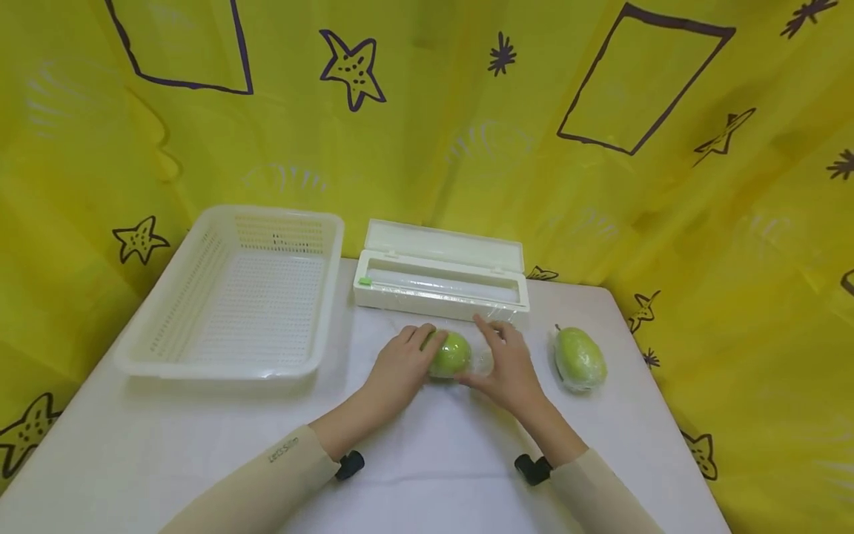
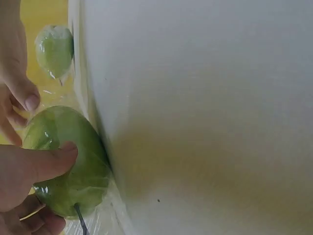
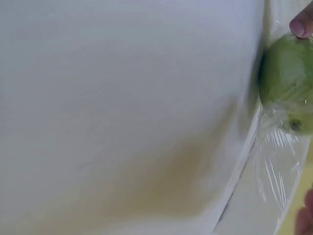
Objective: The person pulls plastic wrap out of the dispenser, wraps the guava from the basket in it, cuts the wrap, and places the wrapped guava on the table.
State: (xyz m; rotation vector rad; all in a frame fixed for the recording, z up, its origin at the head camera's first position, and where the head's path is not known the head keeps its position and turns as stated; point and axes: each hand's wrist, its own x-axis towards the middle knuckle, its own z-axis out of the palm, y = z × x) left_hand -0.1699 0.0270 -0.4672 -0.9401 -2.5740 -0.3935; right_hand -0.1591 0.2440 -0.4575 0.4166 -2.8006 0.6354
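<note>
A green pear (image 1: 451, 354) in clear plastic film lies on the white table in front of an opened cling film box (image 1: 440, 289). My left hand (image 1: 402, 365) grips it from the left, thumb across its top, stem end toward that palm. Loose cling film (image 3: 279, 166) spreads from the pear's other end in the right wrist view. My right hand (image 1: 505, 367) is just right of the pear, thumb and fingers spread apart around the film; whether the fingertips touch the film is unclear. A second wrapped pear (image 1: 580, 359) rests farther right.
A white plastic basket (image 1: 227, 371) stands at the left of the table (image 1: 427, 489). Inside the box lies a film roll (image 1: 443, 285), with a green slider (image 1: 365, 281) on its front edge. Behind everything hangs a yellow patterned curtain (image 1: 427, 133).
</note>
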